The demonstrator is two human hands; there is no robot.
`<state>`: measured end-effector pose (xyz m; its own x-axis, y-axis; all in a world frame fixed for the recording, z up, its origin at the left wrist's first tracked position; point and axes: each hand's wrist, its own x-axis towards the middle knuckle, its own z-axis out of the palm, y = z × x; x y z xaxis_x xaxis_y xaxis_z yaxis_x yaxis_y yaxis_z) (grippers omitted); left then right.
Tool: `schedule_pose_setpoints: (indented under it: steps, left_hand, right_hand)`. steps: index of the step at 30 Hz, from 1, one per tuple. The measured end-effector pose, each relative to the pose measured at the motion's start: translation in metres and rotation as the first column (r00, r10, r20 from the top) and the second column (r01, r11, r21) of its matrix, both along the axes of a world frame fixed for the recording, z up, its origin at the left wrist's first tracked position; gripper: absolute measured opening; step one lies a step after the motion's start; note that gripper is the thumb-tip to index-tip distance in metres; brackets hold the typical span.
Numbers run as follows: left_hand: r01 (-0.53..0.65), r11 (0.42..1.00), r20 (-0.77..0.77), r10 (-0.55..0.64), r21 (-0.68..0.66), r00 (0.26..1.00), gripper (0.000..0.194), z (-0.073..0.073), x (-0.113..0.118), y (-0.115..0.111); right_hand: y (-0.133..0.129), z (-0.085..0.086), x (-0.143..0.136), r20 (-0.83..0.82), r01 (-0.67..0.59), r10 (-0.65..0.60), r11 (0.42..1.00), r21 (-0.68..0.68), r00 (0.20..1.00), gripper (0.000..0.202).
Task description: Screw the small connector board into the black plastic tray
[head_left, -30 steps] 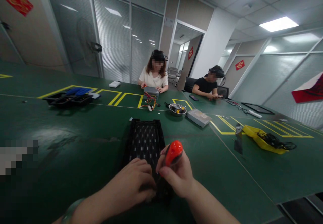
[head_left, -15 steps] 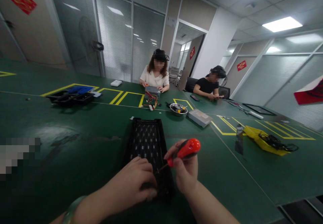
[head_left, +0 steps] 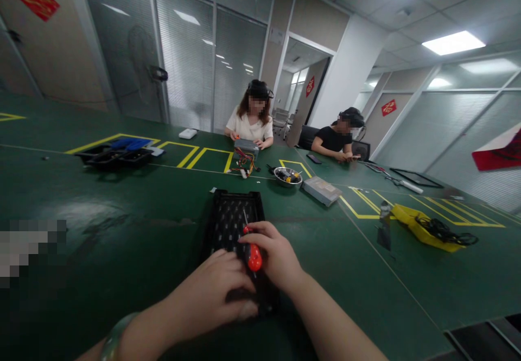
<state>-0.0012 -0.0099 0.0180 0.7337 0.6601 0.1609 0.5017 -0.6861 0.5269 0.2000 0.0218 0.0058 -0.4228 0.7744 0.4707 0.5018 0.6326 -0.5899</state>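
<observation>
A long black slotted tray-like part (head_left: 234, 209) lies lengthwise in front of me on the green table. My right hand (head_left: 272, 249) is closed round a red and black screwdriver (head_left: 254, 258) above the part's right side, its thin shaft pointing away from me. Over the near left part of the black piece rests my left hand (head_left: 222, 290), its fingers bent inward and close together; whatever lies beneath them is hidden.
Across the green table (head_left: 154, 274), one person handles a grey box with wires (head_left: 246, 152); another sits further right. Beyond the part are a metal bowl (head_left: 287, 176) and a grey box (head_left: 321, 191). Black trays (head_left: 116, 154) lie left, a yellow bin (head_left: 423, 233) right.
My right hand has turned and moved left over the black part. The screwdriver has swung round, its shaft now pointing away from me instead of down toward my left hand.
</observation>
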Motion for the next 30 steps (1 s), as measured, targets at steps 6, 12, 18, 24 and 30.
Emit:
schedule_pose_setpoints:
  steps: [6, 12, 18, 24, 30]
  left_hand:
    - [-0.107, 0.991, 0.035, 0.104, 0.079, 0.994, 0.024, 0.007, -0.002, -0.001]
    - [-0.224, 0.969, 0.071, 0.218, 0.105, 0.973, 0.02, 0.001, -0.002, 0.004]
    - [-0.211, 0.974, 0.063, 0.207, 0.081, 0.976, 0.023, -0.008, -0.002, 0.01]
    - [-0.238, 0.97, 0.047, 0.236, 0.041, 0.971, 0.024, -0.012, -0.001, 0.014]
    - [-0.249, 0.967, 0.031, 0.248, 0.049, 0.968, 0.024, -0.016, -0.002, 0.015]
  right_hand:
    - [0.008, -0.008, 0.002, 0.275, 0.071, -0.069, 0.997, 0.006, 0.959, 0.042]
    - [0.01, -0.006, 0.001, 0.359, 0.041, -0.042, 0.999, 0.011, 0.932, 0.035]
    - [0.013, -0.01, 0.003, 0.385, 0.013, -0.005, 1.0, -0.019, 0.923, 0.029]
    - [0.015, -0.009, 0.002, 0.429, -0.017, 0.024, 1.0, -0.02, 0.903, 0.025]
    - [0.016, -0.011, 0.001, 0.464, -0.02, 0.026, 1.0, -0.017, 0.886, 0.027]
